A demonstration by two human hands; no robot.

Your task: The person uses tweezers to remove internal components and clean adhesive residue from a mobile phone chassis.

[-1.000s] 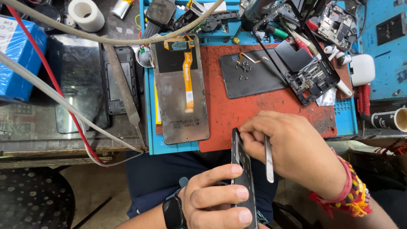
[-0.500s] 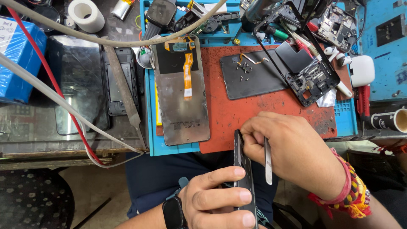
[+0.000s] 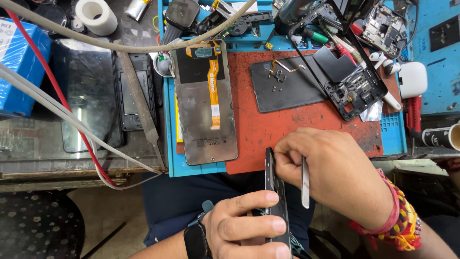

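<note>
The left hand holds a dark phone frame on its edge, over the person's lap just in front of the tabletop, with its fingers clamped across the frame's lower part. The right hand meets the frame's upper end, its fingers closed together against that edge, and it also carries a pair of metal tweezers that hang downward just beside the frame. A black watch sits on the left wrist, and red and yellow thread bands wrap the right wrist. On the tabletop, a red work mat lies over a blue one. On the left part of these mats rests a phone screen panel, back side up, with an orange ribbon cable running down it. Farther right, on the red mat, lies a dark back cover with small screws on it, and a stripped phone body touches its right edge. A roll of white tape stands at the tabletop's far left.
</note>
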